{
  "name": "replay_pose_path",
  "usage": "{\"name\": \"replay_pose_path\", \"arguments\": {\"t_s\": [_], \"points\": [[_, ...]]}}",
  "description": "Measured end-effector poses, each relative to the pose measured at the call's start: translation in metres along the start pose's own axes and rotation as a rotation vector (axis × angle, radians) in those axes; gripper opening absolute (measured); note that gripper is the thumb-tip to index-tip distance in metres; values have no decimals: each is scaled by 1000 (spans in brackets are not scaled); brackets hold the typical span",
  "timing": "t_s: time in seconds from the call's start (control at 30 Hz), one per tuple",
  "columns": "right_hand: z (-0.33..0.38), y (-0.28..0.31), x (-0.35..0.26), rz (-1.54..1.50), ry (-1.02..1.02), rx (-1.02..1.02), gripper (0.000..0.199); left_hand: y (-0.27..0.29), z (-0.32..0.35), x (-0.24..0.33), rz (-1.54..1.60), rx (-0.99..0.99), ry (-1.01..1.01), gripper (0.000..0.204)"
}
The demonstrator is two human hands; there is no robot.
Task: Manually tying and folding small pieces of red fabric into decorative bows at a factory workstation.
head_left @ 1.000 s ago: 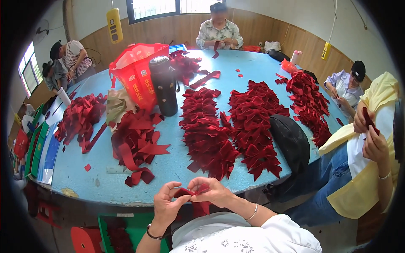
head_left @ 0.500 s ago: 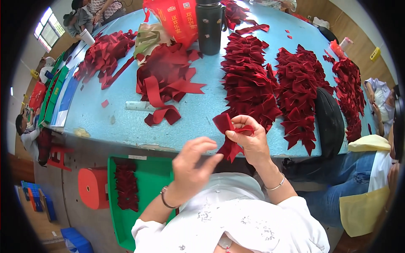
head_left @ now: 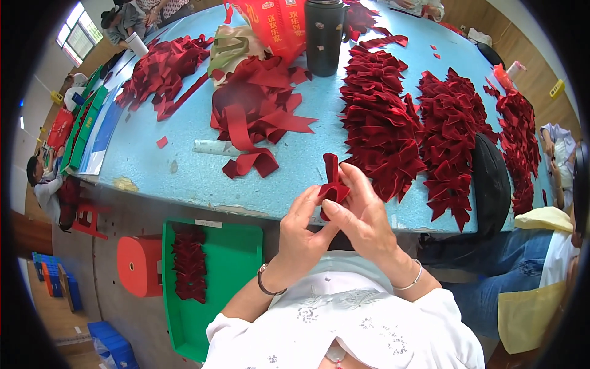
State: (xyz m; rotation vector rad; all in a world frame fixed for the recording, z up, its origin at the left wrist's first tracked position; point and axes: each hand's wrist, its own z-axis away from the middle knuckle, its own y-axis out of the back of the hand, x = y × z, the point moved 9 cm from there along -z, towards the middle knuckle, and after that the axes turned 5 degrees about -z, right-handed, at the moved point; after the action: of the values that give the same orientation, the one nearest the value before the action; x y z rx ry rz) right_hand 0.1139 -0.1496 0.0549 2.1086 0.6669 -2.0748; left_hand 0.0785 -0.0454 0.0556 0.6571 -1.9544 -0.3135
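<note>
A dark red velvet ribbon bow (head_left: 332, 187) is held between my two hands, just past the table's near edge. My left hand (head_left: 305, 224) pinches its left side with the fingertips. My right hand (head_left: 362, 212) grips it from the right, thumb in front and fingers behind. One ribbon end stands up above the grip; the bow's lower part is mostly hidden by the fingers. Beyond my hands lies a heap of loose red ribbon strips (head_left: 252, 101). Right of that, finished-looking bows are stacked in a long row (head_left: 378, 117).
More bows (head_left: 452, 141) and a black bag (head_left: 491, 178) lie to the right on the blue table (head_left: 184, 166). A dark bottle (head_left: 324, 40) stands by a red bag (head_left: 273, 27). At lower left are a green tray (head_left: 239, 277) with bows and a red stool (head_left: 138, 265). A person sits at right.
My left hand has come in from the left and now holds the bow too. The bow has turned, with one end upright. The whole view has shifted slightly.
</note>
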Motion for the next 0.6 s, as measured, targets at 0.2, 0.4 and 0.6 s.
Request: {"name": "replay_pose_path", "arguments": {"t_s": [0.2, 0.4, 0.6], "points": [[0, -19, -2, -175, 131, 26, 60, 9, 1, -35, 289, 94, 165, 32], [-7, 7, 18, -266, 12, 45, 42, 10, 11, -71, 579, -96, 633, 23], [-6, 4, 25, -148, -105, -33, 24, -18, 10, -52, 1033, -153, 622, 24]]}}
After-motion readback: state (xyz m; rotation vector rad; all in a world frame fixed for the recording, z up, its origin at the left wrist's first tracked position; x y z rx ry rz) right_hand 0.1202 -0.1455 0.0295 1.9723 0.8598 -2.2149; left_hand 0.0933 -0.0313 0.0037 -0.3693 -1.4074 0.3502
